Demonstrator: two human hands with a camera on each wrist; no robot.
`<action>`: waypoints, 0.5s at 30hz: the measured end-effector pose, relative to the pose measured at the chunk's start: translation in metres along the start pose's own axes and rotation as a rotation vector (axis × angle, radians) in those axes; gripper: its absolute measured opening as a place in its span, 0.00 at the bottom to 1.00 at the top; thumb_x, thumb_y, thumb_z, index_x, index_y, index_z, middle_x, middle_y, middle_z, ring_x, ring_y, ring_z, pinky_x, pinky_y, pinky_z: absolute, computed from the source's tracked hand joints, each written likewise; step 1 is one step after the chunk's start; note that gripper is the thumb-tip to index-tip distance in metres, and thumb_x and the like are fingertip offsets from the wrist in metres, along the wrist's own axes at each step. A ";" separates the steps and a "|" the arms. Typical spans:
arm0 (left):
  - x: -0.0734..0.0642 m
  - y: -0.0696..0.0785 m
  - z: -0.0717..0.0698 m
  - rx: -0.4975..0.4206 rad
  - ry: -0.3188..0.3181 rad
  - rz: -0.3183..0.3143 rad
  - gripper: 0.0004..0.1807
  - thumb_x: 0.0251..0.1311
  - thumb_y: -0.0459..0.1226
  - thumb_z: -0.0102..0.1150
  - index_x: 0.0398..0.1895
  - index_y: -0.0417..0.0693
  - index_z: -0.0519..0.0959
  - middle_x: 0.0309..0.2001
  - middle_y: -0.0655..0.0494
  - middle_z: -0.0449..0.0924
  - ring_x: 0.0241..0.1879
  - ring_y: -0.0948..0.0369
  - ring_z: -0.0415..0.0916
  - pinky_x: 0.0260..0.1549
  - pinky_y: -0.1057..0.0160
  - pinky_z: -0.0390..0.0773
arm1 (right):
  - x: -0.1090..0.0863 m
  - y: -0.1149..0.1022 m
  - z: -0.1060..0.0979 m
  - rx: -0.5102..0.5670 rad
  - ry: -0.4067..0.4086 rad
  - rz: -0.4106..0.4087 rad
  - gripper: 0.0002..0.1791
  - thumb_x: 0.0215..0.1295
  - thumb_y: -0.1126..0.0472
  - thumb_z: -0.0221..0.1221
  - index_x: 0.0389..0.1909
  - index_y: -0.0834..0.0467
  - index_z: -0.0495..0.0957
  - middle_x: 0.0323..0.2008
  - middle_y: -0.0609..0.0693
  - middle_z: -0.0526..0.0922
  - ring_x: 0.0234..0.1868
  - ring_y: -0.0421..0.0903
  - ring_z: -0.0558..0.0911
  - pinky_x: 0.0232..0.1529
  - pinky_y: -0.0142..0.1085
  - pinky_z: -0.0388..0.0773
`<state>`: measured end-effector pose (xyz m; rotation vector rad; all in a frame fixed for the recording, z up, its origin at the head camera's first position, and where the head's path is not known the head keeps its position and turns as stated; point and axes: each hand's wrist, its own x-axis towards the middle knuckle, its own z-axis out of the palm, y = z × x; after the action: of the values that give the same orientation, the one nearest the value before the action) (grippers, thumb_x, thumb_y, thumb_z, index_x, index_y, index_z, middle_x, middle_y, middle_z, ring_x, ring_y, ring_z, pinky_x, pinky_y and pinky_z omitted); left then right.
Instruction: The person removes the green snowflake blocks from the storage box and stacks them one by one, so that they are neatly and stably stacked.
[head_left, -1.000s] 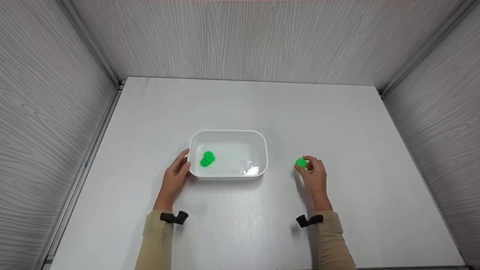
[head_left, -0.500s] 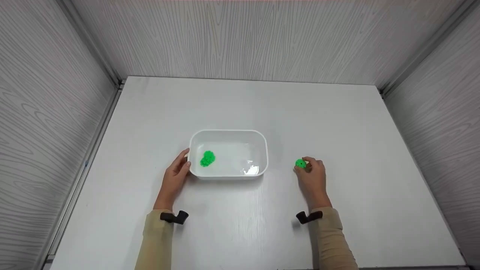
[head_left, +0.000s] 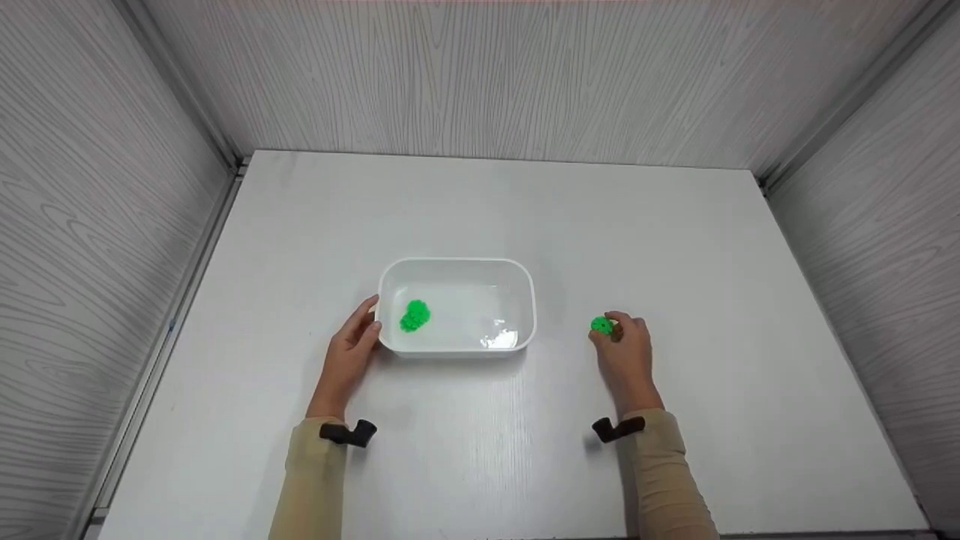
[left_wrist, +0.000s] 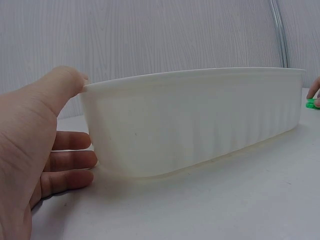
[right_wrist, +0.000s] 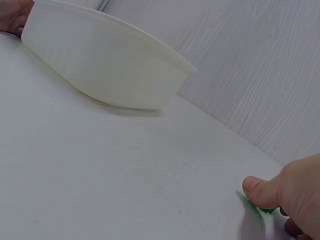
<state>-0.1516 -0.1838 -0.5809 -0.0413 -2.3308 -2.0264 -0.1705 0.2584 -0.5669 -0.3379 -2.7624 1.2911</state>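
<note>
**Left hand (head_left: 348, 352) on white tub (head_left: 469, 304), right hand (head_left: 628, 356) on green piece (head_left: 601, 325)**

We grip the one tub's left end, thumb at the rim, fingers at the outer wall. Inside, left side: green clump (head_left: 415, 316), overlapping, count unclear to us. Desk (head_left: 480, 442) stretches between tub and right fingers, which pinch one round piece. Tub's well inside the desk edges.

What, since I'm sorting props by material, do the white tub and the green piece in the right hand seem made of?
The white tub looks like moulded plastic, smooth and semi-glossy: a bright reflection sits on its inner floor, and its outer wall shows faint ripples. The green piece is probably plastic too, given its vivid colour, but shows too small to judge its finish.
</note>
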 end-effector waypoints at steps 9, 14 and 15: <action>0.000 0.001 0.000 0.012 0.005 0.011 0.25 0.64 0.51 0.51 0.65 0.70 0.65 0.54 0.52 0.74 0.46 0.57 0.72 0.40 0.66 0.73 | 0.001 0.000 0.000 -0.037 0.001 -0.015 0.25 0.58 0.56 0.63 0.56 0.57 0.73 0.41 0.57 0.70 0.43 0.52 0.70 0.45 0.45 0.69; 0.000 0.000 0.000 0.016 0.003 0.022 0.25 0.64 0.51 0.51 0.66 0.70 0.64 0.53 0.52 0.75 0.45 0.56 0.72 0.40 0.65 0.73 | 0.002 0.002 0.001 -0.070 0.020 -0.056 0.25 0.57 0.56 0.63 0.55 0.58 0.73 0.41 0.58 0.71 0.43 0.53 0.70 0.46 0.46 0.68; 0.000 0.000 0.000 0.020 0.002 0.024 0.25 0.64 0.51 0.51 0.66 0.70 0.64 0.53 0.52 0.75 0.44 0.56 0.72 0.40 0.65 0.73 | 0.002 0.002 0.001 -0.076 0.021 -0.063 0.25 0.58 0.56 0.63 0.55 0.59 0.73 0.42 0.58 0.71 0.44 0.53 0.70 0.46 0.47 0.68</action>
<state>-0.1517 -0.1842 -0.5811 -0.0657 -2.3377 -1.9914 -0.1723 0.2591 -0.5692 -0.2656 -2.7859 1.1635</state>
